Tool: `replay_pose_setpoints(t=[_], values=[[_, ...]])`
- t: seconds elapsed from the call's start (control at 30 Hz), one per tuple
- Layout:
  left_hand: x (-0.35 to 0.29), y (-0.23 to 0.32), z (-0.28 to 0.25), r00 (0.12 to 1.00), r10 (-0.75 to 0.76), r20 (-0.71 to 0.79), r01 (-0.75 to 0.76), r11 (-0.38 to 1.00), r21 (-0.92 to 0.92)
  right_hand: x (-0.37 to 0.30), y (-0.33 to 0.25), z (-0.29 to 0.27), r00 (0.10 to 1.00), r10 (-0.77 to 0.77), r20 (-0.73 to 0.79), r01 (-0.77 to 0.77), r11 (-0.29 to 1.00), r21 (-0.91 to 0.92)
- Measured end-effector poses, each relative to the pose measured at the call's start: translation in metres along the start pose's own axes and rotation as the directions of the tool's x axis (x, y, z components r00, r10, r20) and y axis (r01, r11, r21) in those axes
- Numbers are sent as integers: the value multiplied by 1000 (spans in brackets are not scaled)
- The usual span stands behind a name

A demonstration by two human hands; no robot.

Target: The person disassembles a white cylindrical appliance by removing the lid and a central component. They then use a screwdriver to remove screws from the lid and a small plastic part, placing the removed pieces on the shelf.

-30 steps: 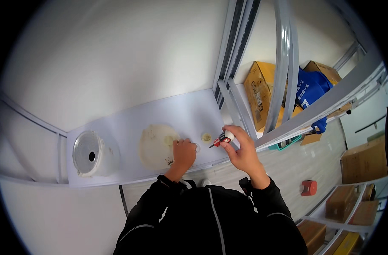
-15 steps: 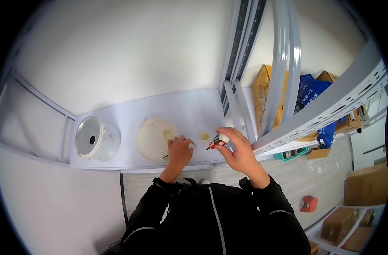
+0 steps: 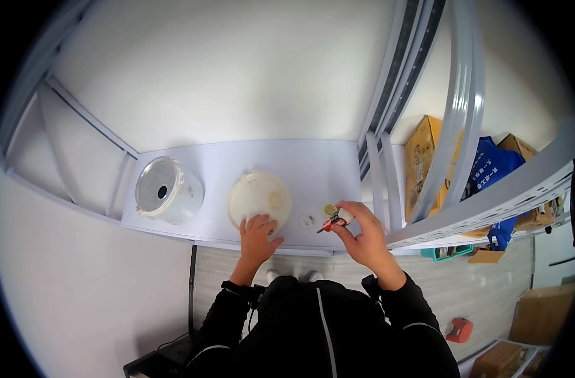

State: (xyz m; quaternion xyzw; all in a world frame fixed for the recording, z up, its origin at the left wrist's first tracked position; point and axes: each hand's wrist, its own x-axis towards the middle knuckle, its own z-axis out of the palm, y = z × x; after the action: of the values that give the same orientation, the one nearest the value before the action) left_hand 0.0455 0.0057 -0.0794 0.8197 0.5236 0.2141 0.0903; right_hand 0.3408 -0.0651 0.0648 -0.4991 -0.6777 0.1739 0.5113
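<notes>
A round cream-white disc-shaped part (image 3: 260,198) lies flat on the white table (image 3: 313,164). My left hand (image 3: 258,234) rests flat on its near edge, fingers spread. My right hand (image 3: 361,233) grips a small screwdriver (image 3: 333,221) with a red and white handle, its dark tip pointing left and down toward the table. Two small round pieces lie just beside the tool: a white one (image 3: 308,220) and a yellowish one (image 3: 329,208).
A white rice-cooker body (image 3: 166,191) lies on its side at the table's left end. Grey metal shelf rails (image 3: 388,183) run along the right. Cardboard boxes (image 3: 421,157) and a blue bag (image 3: 492,167) sit beyond them. A red object (image 3: 458,329) lies on the floor.
My view has tilted, so everything sits lower in the picture. My left hand has slid from the disc's right side to its near edge. My right hand still holds the screwdriver.
</notes>
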Motion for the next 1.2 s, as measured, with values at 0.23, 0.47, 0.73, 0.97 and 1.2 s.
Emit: replay_pose_setpoints(t=[0.23,0.47,0.73,0.97,1.2], values=[[-1,-6,23,1000,18,-4,-18,999,-40,4,-2,7,999,-17,41,18,999,-41],[4,-15,16,991,96,-96,-104,991,-82,4,0,10,999,-10,48,9,1000,18],[7,-34,-4,990,55,-128,-76,984,-164,11,2,44,932,351,90,-359,855,375],[20,-66,-39,991,51,-127,-87,951,-297,17,26,99,981,192,-1,-192,981,17],[41,-104,-80,948,-311,61,235,562,-793,15,24,162,992,79,-102,-84,995,-46]])
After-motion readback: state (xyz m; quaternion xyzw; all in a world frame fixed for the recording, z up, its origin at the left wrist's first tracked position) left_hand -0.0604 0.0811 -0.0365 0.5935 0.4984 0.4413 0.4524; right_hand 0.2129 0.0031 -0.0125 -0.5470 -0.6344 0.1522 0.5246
